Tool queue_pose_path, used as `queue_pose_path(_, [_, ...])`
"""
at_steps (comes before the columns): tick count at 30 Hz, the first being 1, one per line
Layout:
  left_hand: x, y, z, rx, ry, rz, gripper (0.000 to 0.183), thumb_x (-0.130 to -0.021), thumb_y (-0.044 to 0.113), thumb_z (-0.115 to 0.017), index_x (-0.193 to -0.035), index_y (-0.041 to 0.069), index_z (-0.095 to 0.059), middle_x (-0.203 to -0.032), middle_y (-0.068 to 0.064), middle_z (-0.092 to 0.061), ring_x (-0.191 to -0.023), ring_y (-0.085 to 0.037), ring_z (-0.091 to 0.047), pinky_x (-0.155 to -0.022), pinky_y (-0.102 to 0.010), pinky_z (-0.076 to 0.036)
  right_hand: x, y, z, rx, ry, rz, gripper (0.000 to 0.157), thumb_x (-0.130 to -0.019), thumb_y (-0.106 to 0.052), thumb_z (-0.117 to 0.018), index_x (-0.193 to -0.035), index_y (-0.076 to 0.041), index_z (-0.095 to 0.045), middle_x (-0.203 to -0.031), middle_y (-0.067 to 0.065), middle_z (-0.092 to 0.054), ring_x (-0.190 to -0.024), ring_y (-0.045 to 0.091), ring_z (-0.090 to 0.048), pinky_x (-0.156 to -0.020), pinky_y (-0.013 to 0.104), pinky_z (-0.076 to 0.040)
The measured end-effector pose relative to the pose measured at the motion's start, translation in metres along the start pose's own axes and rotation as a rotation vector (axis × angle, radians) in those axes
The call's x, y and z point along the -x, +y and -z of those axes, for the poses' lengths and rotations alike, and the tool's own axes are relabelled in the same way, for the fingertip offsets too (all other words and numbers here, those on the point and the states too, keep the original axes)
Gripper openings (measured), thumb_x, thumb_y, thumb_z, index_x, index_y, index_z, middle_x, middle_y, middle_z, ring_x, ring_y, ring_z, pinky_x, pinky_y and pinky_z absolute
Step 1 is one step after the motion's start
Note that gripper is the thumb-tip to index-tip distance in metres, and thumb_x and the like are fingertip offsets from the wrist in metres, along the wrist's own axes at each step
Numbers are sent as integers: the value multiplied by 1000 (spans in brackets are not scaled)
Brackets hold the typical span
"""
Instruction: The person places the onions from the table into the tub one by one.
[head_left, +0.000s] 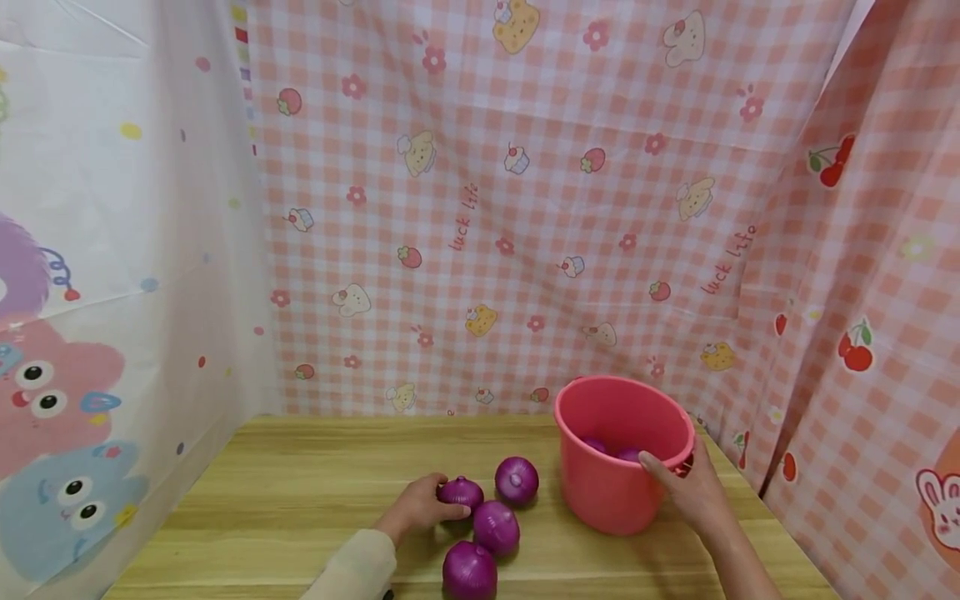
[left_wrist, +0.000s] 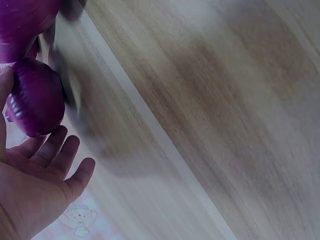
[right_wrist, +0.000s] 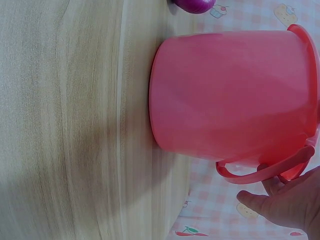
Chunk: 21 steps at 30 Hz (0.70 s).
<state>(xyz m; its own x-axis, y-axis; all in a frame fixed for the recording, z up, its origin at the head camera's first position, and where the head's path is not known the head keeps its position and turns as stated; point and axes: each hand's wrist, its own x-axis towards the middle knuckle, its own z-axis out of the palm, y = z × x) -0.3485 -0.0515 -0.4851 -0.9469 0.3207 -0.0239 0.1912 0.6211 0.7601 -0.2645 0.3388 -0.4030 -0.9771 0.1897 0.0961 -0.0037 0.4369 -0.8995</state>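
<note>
Purple onion [head_left: 463,492], left of the pink bucket [head_left: 609,498]: found in my left hand [head_left: 420,507], grip loose and partly open. Thumb lies on its near side, forefinger at its far side; the outer fingers are spread, clear of the skin. Whether it bears on the wooden table [head_left: 337,467], I cannot tell. My right hand [head_left: 697,490] grips the bucket's rim, thumb over the edge, fingers outside by the handle [right_wrist: 265,173]. Three loose onions [head_left: 517,481] also sit left of the bucket; two more onions [head_left: 630,455] show partly inside.
</note>
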Motion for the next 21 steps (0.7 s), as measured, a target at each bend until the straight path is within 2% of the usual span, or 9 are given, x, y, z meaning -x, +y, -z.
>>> queue_pose_path(12, [-3, -2, -1, -29, 17, 9, 64, -82, 32, -82, -123, -10, -56, -107, -18, -65, -99, -34, -63, -91, -53, -51, -1, 1, 0, 6, -3, -15, 106, -93, -47, -66, -156, -2, 6, -156, 29, -18, -137, 43, -30, -110, 55, -36])
queue_pose_path(21, [-4, -3, 3, -24, 61, -10, 62, -80, 31, -83, -120, -8, -57, -105, -16, -65, -97, -31, -63, -89, -50, -53, 1, -2, -1, 3, 5, 0, 108, -92, -50, -67, -157, -3, 5, -156, 27, -19, -137, 43, -30, -108, 55, -37])
